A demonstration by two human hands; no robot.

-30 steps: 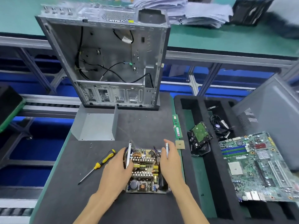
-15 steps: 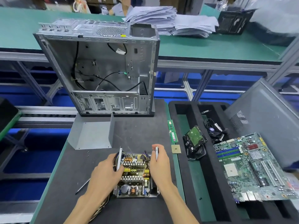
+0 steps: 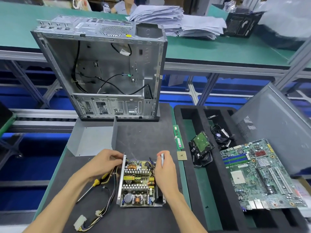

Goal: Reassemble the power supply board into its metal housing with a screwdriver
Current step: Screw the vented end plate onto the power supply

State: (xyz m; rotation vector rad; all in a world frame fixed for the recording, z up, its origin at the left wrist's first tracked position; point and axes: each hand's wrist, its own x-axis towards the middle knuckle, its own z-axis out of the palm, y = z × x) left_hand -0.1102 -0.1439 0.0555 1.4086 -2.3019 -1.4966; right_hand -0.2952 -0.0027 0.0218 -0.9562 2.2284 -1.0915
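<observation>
The power supply board (image 3: 137, 181), with coils, heatsinks and capacitors, lies inside its open metal housing (image 3: 121, 180) on the dark mat. My left hand (image 3: 102, 163) grips the housing's left wall near the top. My right hand (image 3: 164, 169) holds the right wall. A yellow-and-black screwdriver (image 3: 94, 184) lies on the mat left of the housing, partly under my left wrist. The supply's cable bundle with white connectors (image 3: 94, 216) trails toward the lower left. A grey bent metal cover (image 3: 91, 140) rests behind the housing.
An open computer case (image 3: 104, 73) stands at the back of the mat. To the right, a black foam tray (image 3: 191, 125) holds a hard drive (image 3: 201, 142), cables and a motherboard (image 3: 255, 174). A RAM stick (image 3: 177, 137) and CPU chip (image 3: 181, 155) lie between. A grey side panel (image 3: 276, 125) leans far right.
The view has tilted up slightly, so the housing sits lower left. My left hand has shifted up its wall, uncovering the screwdriver handle and the cable bundle. Both hands keep their grip.
</observation>
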